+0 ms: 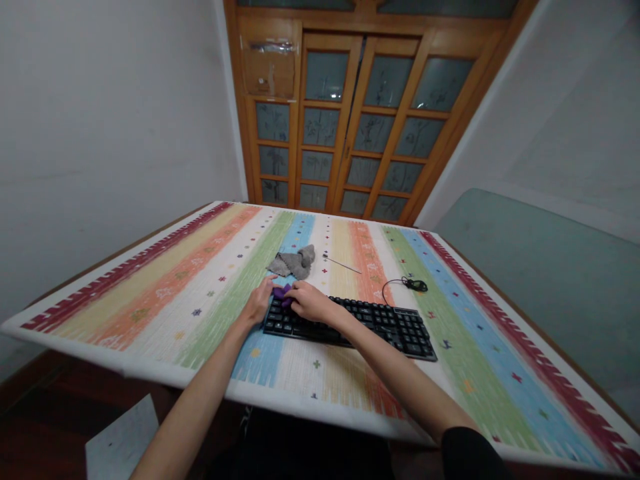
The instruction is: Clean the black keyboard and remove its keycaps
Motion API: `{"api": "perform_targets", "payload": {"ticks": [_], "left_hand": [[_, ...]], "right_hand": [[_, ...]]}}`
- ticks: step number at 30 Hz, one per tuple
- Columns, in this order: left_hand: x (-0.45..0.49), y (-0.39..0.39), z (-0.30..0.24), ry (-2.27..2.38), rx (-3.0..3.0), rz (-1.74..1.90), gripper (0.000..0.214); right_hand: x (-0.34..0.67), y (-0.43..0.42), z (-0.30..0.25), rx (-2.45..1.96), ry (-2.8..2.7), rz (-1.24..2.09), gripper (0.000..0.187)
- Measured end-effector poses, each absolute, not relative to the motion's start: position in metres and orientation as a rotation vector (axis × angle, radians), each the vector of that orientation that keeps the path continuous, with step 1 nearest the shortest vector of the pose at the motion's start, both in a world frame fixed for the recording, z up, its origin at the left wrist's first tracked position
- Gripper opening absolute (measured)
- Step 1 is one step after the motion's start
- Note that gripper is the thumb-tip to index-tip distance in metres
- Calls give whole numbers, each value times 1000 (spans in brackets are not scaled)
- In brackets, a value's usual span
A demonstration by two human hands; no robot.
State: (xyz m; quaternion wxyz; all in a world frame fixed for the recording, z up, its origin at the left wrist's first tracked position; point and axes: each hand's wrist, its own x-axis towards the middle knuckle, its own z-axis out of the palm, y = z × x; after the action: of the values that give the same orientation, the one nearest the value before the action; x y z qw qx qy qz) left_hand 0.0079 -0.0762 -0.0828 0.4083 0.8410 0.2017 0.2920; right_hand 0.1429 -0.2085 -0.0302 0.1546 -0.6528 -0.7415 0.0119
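A black keyboard [395, 327] with rows of dark keys lies flat on the table, slightly angled. My left hand [257, 301] is at its far left corner, curled against the edge, with the fingers partly hidden. Over the keyboard's left end, my right hand [311, 302] pinches a small purple piece [281, 293] that looks soft, like cloth or putty; which of these I cannot tell. The purple piece rests on the keys between my two hands, close to the left fingertips. The right forearm covers the front middle of the keyboard.
Behind the keyboard lies a crumpled grey cloth [295, 262]. Right of it is a thin rod [344, 265] with a dark end. The keyboard's coiled black cable [415, 285] lies at the back right. A striped cloth [210, 320] covers the table; wooden doors [330, 127] stand beyond.
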Motion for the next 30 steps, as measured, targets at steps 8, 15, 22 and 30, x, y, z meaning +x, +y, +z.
{"api": "perform_targets", "payload": {"ticks": [8,15,22,30], "left_hand": [[6,-77,-81,543,2094,764,63],[6,-78,-81,536,2050,737,64],[7,-76,-83,532,2075,741,62],[5,-78,-79,514,2078,728,63]], "right_hand": [[128,-194,-41,-1643,-2022,-10,40],[123,-195,-45,-1717,-2265,-74,27],[129,-206,-34,-1796,-2273,-41,22],[113,-202,-34,-1742,-2095,17,28]]}}
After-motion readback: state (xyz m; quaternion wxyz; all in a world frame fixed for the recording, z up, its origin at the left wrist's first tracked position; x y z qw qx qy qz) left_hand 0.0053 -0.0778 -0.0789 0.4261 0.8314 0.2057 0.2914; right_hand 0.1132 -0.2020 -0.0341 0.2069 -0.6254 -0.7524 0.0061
